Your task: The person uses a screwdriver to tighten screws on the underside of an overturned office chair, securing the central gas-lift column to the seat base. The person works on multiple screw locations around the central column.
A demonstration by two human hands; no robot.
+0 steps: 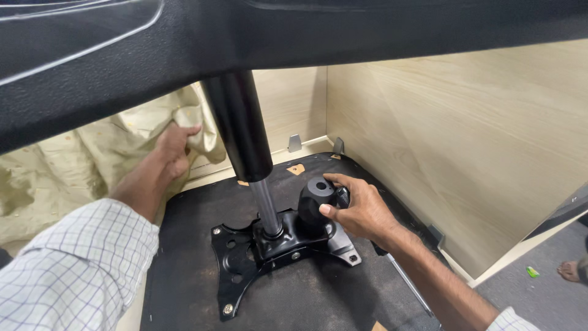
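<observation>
An upturned chair seat [202, 270] with a dark fabric underside lies in front of me. A black metal mechanism plate [245, 260] is screwed onto it. A black gas-lift cylinder [242, 125] with a chrome rod [266, 208] rises from the plate to the black chair base [306, 30] overhead. My right hand [361, 208] is closed around the black round knob [315, 199] at the plate's right side. My left hand [174, 147] grips the seat's far-left edge against cream cloth [79, 159].
Light wooden panels [453, 147] stand close behind and to the right of the seat, with small metal brackets [294, 143] at their foot. Grey floor [545, 288] lies at the lower right, with a small green scrap [532, 271] and another person's foot [574, 270].
</observation>
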